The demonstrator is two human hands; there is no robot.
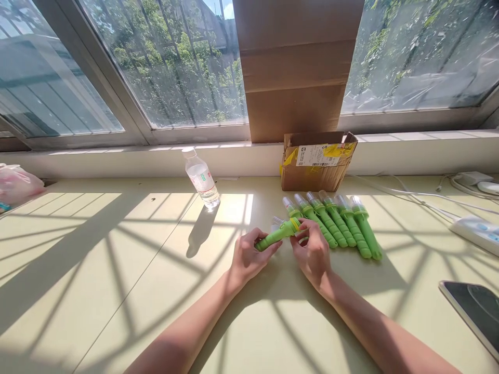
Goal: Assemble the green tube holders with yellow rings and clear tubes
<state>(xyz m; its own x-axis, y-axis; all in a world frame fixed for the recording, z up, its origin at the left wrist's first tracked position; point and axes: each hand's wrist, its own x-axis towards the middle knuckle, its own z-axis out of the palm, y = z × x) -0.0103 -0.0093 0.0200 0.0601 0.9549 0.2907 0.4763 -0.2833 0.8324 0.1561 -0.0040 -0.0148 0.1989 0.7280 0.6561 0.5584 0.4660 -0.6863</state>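
Observation:
A green plastic stick with a spiral-ribbed grip [277,236] is held nearly level between my hands, just above the table. My left hand [249,253] is closed round its ribbed lower end. At the other end, my right hand [312,249] has its fingers pinched by a yellow ring [295,224]. Behind the held stick a small clear plastic piece [277,221] shows in part. Several similar green sticks with clear caps [338,221] lie side by side just beyond my right hand, partly covered by it.
An open cardboard box [312,179] with a label stands against the wall. A clear water bottle [202,182] is upright left of it. On the right are a white power strip [477,234], cables and a phone [477,311]. A plastic bag [19,184] sits far left.

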